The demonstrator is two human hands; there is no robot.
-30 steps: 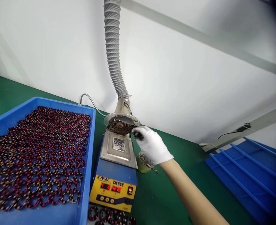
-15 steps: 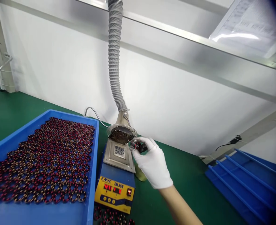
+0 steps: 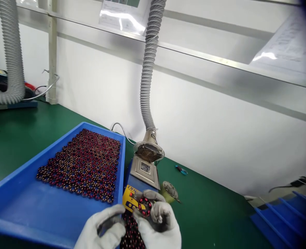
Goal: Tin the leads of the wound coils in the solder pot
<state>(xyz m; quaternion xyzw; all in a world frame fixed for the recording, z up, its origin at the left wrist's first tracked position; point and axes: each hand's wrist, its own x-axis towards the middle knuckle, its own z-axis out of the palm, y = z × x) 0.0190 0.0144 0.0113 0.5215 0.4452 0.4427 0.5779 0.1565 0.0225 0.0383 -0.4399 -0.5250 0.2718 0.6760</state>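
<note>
Looking at the bottom edge of the frame first, I find both gloved hands close together. The right hand (image 3: 159, 224) pinches one ring (image 3: 144, 206), a dark coil ring dotted with red. Its fingertips (image 3: 156, 209) are closed narrowly on the rim and its flat face is turned towards the camera. The ring sits up and to the left of that palm, between the two hands but plainly in the right one. The left hand (image 3: 103, 230) is the farther of the two from it.

That left hand is curled, fingers bent in, right beside a column of rings (image 3: 132, 233) that runs down out of the frame between the gloves. Whether it grips the column or only rests against it, I cannot tell.

Just behind the held ring stands the solder pot (image 3: 132, 194), with a yellow front and a square metal top. A small metal scoop (image 3: 170, 189) lies to its right on the green bench (image 3: 207, 214).

Left of the pot, the blue tray (image 3: 25, 207) carries a flat bed of rings (image 3: 88, 159) across its far half. Its near half is bare blue.

Farther back, the fume hood (image 3: 149, 151) hangs just over the pot on its ribbed hose (image 3: 149, 69) — a blue-handled cutter (image 3: 181, 169) lies to the right of it.

A second hose (image 3: 11, 52) drops at the upper left, and blue racks (image 3: 285, 214) sit at the lower right.
</note>
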